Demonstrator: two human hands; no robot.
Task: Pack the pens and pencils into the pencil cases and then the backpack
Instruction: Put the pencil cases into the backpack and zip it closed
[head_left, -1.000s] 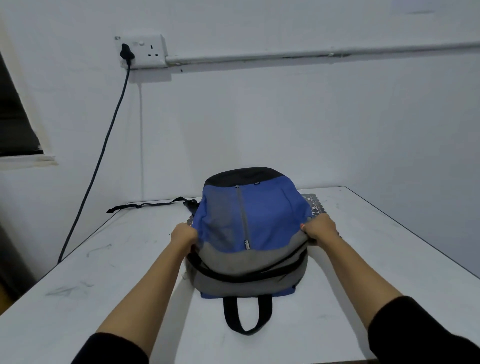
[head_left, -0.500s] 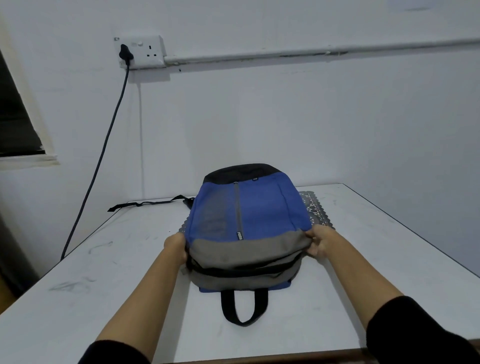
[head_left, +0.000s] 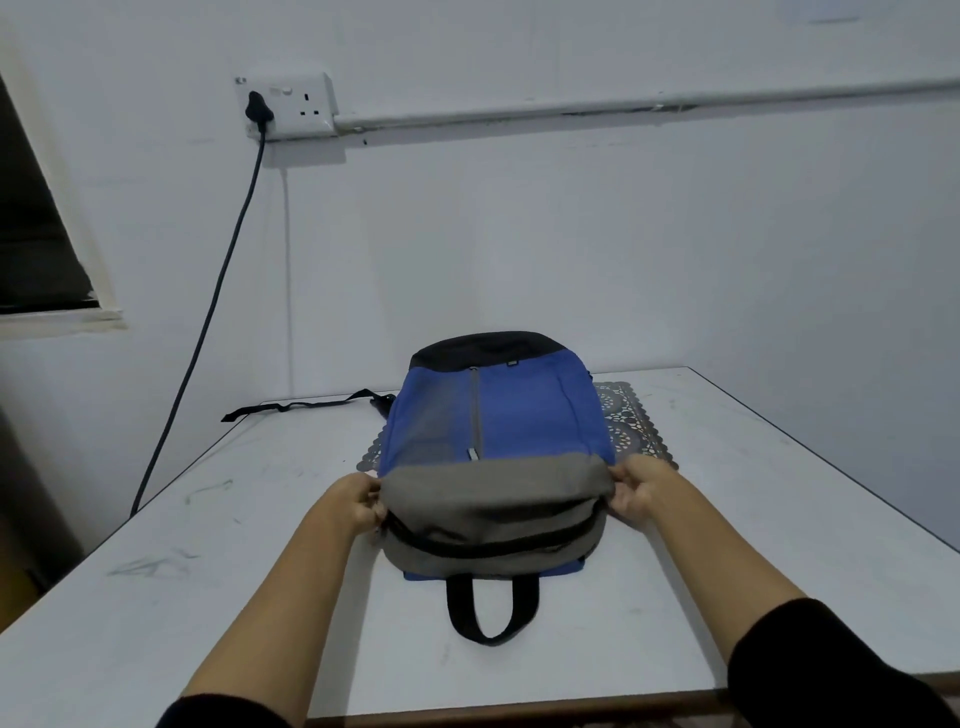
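A blue, grey and black backpack (head_left: 519, 415) lies flat on the white table (head_left: 208, 597), its black carry handle (head_left: 491, 608) pointing towards me. My left hand (head_left: 358, 501) pinches the grey top edge at the bag's left side, close to the dark zipper line. At the right side my right hand (head_left: 639, 491) grips the same grey edge. No pens, pencils or pencil cases show anywhere.
A dark patterned mat (head_left: 631, 426) lies under the backpack and sticks out at its right. A black strap (head_left: 306, 405) trails off to the left rear. A wall socket (head_left: 285, 106) with a black cable (head_left: 208, 312) hangs at the left. The table's near edge is close to me.
Both hands have slid along the bag's sides towards me, from the blue part to the grey top edge. The bag has settled flatter on the table.
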